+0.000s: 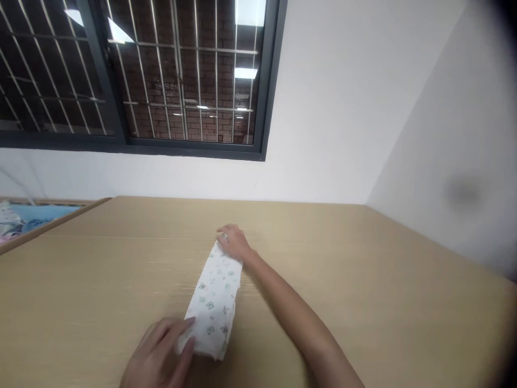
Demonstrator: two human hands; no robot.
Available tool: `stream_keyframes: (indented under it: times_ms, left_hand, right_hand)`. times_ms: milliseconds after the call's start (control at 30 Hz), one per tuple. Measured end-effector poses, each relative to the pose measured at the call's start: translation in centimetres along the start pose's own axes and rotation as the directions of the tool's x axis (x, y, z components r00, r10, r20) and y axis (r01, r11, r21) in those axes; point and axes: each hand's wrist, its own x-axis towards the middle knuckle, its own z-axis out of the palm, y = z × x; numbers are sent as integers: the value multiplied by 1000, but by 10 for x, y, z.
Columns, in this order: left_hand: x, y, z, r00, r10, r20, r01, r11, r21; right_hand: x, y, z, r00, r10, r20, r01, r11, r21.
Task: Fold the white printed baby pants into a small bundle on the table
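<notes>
A white cloth (218, 296) printed with small green and grey figures lies folded into a long, narrow strip on the wooden tabletop. At its far end, my right hand (234, 241) is closed over the edge, fingers curled and a ring showing on one of them. My left hand (161, 350) is at the near left corner, its thumb and forefinger stretched apart and touching the cloth. That hand is slightly blurred, and its other fingers are partly hidden. The near end of the strip looks a little uneven, with layers showing along its right side.
The wide wooden table (343, 280) reaches back to a white wall (343, 108). A dark-framed window (189, 81) with metal bars is above it on the left. Beyond the raised table edge at far left lie blue and pale fabrics (32, 218).
</notes>
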Motion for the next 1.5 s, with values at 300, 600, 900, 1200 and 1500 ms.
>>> stream_keyframes:
  times_ms: [300,600,900,1200,1500]
  left_hand:
    - [-2,22,63,869,495,18,-495,868,38]
    - [-11,45,97,762,647,29,-637,739,221]
    - [-7,31,112,669,738,-89,-698,665,264]
    - [-12,16,144,631,753,-189,-676,653,343]
    - [-18,13,166,656,707,-266,-652,707,272]
  right_hand:
    - [-92,19,-14,981,-136,135,154,979,-134]
    - [-105,24,-58,982,-140,125,148,988,-54]
    - [-178,-69,-59,731,-523,437,392,847,358]
    - [-162,-40,-64,662,-445,604,409,889,206]
    - [-66,39,-55,771,-276,574,329,944,13]
